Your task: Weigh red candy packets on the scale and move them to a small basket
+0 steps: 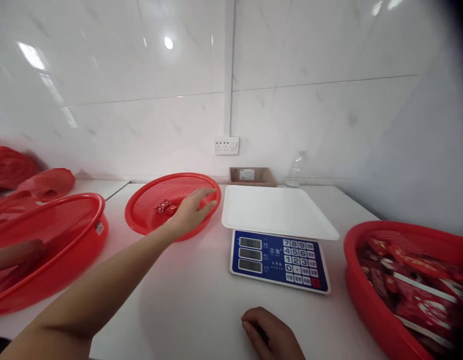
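Left hand (192, 210) is extended across the counter (186, 295) with the arm at full reach, its fingers closed over the near right rim of a shallow red basket (149, 205). Right hand (271, 335) rests on the counter at the near edge, fingers curled under in a loose fist, holding nothing visible.

One small red packet (164, 206) lies inside the gripped basket, just left of the left hand; whether the two touch cannot be told. Immediately right of this basket stands an electronic scale (278, 260) with a white weighing tray (276, 212) and a blue keypad panel; the basket rim and the tray edge are just beside each other.

At far right, a deep red basket (366, 300) holds many red packets (411, 290). At far left sits a large red basket (47, 240), with another person's hand (25, 252) inside it. Red plastic bags (44, 182) lie behind it. A cardboard box (252, 176) and a clear bottle (296, 170) stand against the tiled wall, below a socket (226, 145).
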Tool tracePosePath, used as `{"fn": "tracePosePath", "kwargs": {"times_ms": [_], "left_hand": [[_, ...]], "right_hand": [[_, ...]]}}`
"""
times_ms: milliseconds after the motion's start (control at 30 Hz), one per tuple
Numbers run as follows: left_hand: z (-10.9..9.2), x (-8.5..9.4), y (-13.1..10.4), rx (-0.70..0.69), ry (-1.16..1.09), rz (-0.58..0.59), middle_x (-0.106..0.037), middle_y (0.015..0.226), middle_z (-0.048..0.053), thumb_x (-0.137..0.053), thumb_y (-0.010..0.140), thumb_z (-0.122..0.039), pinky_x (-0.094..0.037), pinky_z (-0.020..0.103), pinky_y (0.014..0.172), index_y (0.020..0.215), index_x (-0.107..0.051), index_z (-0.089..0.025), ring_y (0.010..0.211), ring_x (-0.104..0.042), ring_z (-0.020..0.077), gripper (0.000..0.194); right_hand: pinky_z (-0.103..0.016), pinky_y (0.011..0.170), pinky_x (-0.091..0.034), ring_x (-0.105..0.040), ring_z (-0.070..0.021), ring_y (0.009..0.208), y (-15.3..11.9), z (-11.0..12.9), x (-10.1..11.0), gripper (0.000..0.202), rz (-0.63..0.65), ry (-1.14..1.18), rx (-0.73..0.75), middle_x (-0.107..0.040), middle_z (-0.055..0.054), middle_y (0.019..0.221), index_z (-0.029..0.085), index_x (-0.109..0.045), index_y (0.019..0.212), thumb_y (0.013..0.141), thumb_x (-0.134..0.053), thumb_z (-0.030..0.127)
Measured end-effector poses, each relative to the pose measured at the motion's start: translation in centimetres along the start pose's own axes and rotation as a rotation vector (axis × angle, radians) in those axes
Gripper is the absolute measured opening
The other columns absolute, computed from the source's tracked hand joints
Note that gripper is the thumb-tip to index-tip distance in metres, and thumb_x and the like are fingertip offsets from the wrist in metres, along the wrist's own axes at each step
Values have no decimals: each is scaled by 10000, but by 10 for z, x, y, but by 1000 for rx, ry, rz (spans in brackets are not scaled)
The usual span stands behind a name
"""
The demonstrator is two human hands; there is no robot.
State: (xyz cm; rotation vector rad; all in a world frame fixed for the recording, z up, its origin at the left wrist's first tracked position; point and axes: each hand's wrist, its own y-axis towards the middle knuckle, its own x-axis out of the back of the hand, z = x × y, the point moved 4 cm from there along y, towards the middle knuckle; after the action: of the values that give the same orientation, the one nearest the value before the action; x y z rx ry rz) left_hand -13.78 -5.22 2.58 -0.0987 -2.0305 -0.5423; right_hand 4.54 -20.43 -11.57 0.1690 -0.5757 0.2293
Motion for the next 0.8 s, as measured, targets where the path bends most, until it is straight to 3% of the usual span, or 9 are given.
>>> {"fn": "tracePosePath", "kwargs": {"times_ms": [67, 100, 200, 267, 333, 467, 567, 667, 800], "left_hand": [[-36, -19, -25, -159, -205, -88, -579, 1056, 61, -355, 871, -368, -433, 281, 808, 1100, -475, -205, 945, -542, 183, 306], [-51, -34, -40, -235, -271, -36, -606, 932, 53, -372, 864, -355, -447, 269, 761, 1037, -508, -207, 850, -563, 173, 266], [-84, -87, -82, -469, -387, 305, -615, 833, 35, -382, 870, -310, -449, 239, 679, 967, -542, -238, 743, -567, 152, 200], [-93, -115, -101, -559, -404, 507, -621, 795, 22, -358, 883, -275, -437, 233, 652, 906, -559, -246, 720, -571, 149, 205], [-96, -133, -110, -568, -416, 624, -630, 797, 14, -358, 885, -276, -432, 233, 648, 882, -561, -251, 730, -580, 153, 205], [-95, -145, -111, -529, -473, 721, -642, 829, 14, -395, 865, -314, -439, 232, 665, 881, -565, -260, 754, -591, 163, 179], [-88, -148, -108, -454, -537, 747, -633, 814, 14, -426, 843, -317, -445, 223, 646, 863, -577, -257, 728, -584, 158, 164], [-80, -153, -105, -373, -594, 759, -617, 807, 8, -456, 821, -306, -442, 219, 623, 880, -586, -254, 701, -573, 152, 151], [-77, -158, -104, -342, -651, 781, -611, 821, 7, -472, 809, -290, -437, 211, 630, 889, -594, -242, 722, -569, 149, 154]], "right_hand": [[-214, 633, -428, -565, -128, 671, -1, 3, 1, 246, -4, -56, 29, -631, -18, 732, 203, -581, 752, 833, -377, 312], [-208, 644, -429, -571, -126, 688, -3, 5, 2, 223, 4, -82, 45, -639, -20, 746, 199, -594, 769, 821, -390, 272], [-182, 675, -428, -587, -119, 736, -13, 18, 20, 172, 49, -161, 104, -663, -18, 806, 197, -632, 819, 759, -472, 198], [-169, 693, -421, -588, -115, 764, -25, 32, 47, 157, 67, -227, 119, -667, -10, 827, 203, -645, 835, 757, -508, 206], [-174, 727, -415, -583, -108, 801, -39, 47, 84, 185, 40, -331, 30, -659, 2, 861, 225, -625, 920, 804, -482, 235], [-235, 727, -425, -571, -140, 829, -61, 59, 173, 215, -161, -607, -183, -631, -11, 896, 243, -605, 906, 846, -408, 308], [-283, 715, -435, -572, -173, 848, -66, 40, 225, 235, -308, -769, -370, -630, -21, 916, 248, -594, 920, 849, -382, 321], [-338, 796, -421, -515, -226, 1030, -61, 9, 242, 306, -241, -881, -453, -551, -60, 1137, 262, -543, 1100, 826, -422, 324], [-474, 939, -289, -325, -307, 1228, -48, -23, 234, 555, -80, -1003, -421, -364, -81, 1355, 297, -397, 1275, 745, -558, 337]]}}
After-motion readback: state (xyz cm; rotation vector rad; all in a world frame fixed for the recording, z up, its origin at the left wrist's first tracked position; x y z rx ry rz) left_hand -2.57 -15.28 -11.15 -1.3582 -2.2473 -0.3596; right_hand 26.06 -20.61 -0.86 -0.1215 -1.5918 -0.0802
